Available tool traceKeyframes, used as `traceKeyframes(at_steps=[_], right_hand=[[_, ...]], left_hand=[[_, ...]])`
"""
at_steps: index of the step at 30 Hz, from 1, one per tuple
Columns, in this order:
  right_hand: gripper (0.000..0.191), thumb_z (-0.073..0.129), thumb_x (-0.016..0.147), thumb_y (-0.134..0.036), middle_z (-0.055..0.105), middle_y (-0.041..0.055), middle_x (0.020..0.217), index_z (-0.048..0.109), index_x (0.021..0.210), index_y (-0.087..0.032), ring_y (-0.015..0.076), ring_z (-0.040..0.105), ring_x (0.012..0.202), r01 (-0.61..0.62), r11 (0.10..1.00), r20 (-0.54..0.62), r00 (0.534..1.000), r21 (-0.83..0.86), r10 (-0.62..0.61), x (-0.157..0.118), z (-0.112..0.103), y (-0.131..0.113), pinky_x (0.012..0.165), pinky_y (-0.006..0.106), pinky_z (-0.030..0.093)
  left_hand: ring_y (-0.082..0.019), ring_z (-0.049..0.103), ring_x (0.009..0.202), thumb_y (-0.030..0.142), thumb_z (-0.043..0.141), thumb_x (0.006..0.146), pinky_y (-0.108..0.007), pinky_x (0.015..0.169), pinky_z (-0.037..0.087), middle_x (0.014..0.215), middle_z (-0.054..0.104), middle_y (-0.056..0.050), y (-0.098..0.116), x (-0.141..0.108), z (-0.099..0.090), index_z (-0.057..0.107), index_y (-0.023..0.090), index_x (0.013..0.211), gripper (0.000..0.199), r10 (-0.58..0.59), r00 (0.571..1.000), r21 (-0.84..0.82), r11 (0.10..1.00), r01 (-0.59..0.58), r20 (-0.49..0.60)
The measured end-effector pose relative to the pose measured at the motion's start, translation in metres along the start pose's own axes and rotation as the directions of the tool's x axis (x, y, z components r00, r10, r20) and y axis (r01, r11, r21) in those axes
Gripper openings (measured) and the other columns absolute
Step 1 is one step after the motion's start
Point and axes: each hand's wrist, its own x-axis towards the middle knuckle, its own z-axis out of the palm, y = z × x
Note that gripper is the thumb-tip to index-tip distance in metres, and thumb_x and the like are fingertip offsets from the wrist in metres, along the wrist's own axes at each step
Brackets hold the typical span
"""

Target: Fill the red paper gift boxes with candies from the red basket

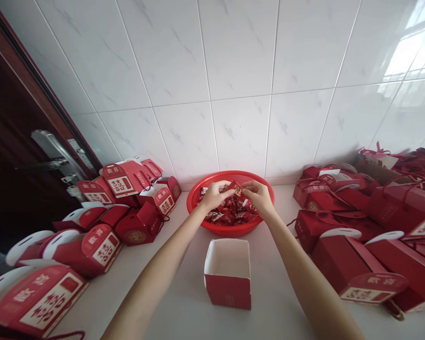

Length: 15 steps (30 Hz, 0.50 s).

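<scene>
Both my hands are raised over a red plastic basket (230,230) full of wrapped candies (230,215). My left hand (216,193) pinches one side of a red candy packet (237,189) with gold print. The fingers of my right hand (258,194) are closed at the packet's other side. Nearer to me, between my forearms, stands a red cardboard box (229,288), its top open and its white inside showing.
Red gift boxes (99,250) are stacked along the left. More red boxes (354,269) crowd the right side. Behind the basket rises a tiled wall (241,132). A dark door with a metal handle (53,151) is at the left.
</scene>
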Motion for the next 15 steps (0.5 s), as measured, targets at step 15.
traceKeyframes(at_steps=[15], right_hand=[[0.03,0.079,0.07,-0.043,0.072,0.0049,0.075,0.068,0.082,-0.018,0.0198,0.07,0.069,-0.082,0.987,0.084,0.994,0.14,0.07,0.001,0.004,0.0006,0.065,0.032,0.059]], left_hand=[[-0.026,0.073,0.101,0.05,0.076,0.078,-0.04,0.09,0.058,0.105,0.078,-0.01,0.0002,0.0006,0.0003,0.071,0.017,0.097,0.038,0.021,0.999,-0.064,0.998,-0.024,-0.048]])
